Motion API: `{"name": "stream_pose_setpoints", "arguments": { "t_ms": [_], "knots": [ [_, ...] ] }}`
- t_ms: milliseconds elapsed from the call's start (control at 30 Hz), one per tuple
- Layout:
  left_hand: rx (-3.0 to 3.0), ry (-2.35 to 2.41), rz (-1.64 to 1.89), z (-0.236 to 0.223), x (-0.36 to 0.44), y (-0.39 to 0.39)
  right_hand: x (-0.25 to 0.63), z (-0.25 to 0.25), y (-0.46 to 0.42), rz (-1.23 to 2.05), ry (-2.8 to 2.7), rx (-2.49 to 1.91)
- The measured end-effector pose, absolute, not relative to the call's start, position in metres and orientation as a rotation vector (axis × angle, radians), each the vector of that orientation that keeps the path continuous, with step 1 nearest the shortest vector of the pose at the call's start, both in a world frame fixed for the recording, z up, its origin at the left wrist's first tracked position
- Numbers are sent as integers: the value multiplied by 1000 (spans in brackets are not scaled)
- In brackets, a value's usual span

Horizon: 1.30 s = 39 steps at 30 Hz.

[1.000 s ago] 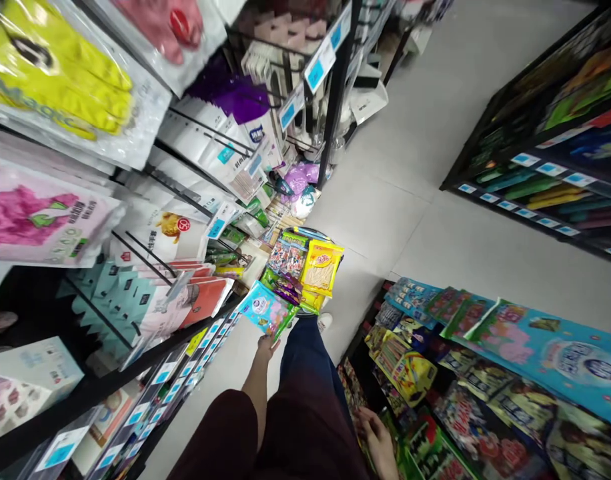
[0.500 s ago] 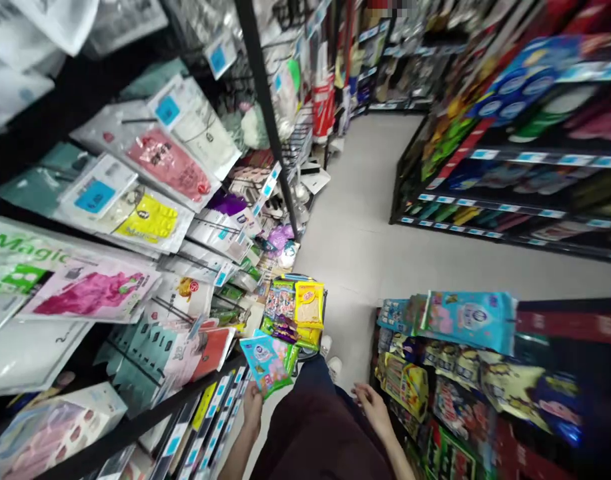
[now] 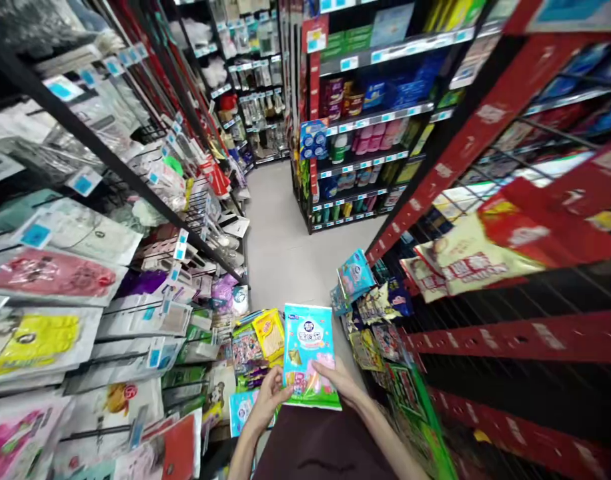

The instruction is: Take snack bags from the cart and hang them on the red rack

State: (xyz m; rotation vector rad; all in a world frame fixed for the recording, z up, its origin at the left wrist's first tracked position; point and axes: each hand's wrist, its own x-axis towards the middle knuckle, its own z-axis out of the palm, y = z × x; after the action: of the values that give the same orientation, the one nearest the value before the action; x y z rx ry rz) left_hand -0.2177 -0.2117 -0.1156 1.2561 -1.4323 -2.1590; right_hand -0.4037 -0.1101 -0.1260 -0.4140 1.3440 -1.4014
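Blue plastic packet (image 3: 308, 327) was off the rack (image 3: 445, 167), held near centre: left hand (image 3: 270, 397) with fingers pinching its left edge, right hand (image 3: 339, 379) with fingers across its front. Yellow packet (image 3: 269, 333) and second packet (image 3: 239, 410) lay left; the held one was not set down.
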Motion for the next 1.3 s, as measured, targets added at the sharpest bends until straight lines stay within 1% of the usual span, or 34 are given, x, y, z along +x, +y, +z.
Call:
{"name": "stream_pose_setpoints", "arguments": {
  "t_ms": [100,167,267,367,433,500,600,700,833,933,1067,1300],
  "knots": [
    [1031,-1573,-2248,-106,-236,-206,-417,-113,-98,-1491,1482,-383],
    [1006,-1602,-2288,-103,-244,-201,-424,-111,-87,-1516,1537,-408],
    [1025,-1637,-2286,-102,-255,-194,-427,-110,-71,-1490,1444,-545],
    [1007,-1778,-2114,-99,-267,-191,-425,-104,-64,-1477,1399,-574],
    [988,-1860,-1964,-93,-275,-191,-425,-97,-63,-1507,1463,-540],
    [1001,-1873,-1889,-86,-282,-189,-429,-88,-62,-1510,1518,-552],
    [1024,-1796,-1969,-78,-284,-178,-435,-77,-56,-1428,1474,-657],
    [1020,-1734,-2041,-82,-278,-160,-438,-81,-46,-1366,1411,-698],
    [1145,-1610,-1928,-97,-263,-128,-434,-102,-34,-1368,1413,-622],
    [1234,-1438,-1774,-95,-257,-105,-429,-103,-26,-1407,1349,-670],
    [1198,-1279,-1707,-73,-265,-93,-428,-86,-22,-1463,1298,-726],
    [941,-1248,-1683,-27,-294,-104,-437,-56,-31,-1624,1374,-758]
  ]
}}
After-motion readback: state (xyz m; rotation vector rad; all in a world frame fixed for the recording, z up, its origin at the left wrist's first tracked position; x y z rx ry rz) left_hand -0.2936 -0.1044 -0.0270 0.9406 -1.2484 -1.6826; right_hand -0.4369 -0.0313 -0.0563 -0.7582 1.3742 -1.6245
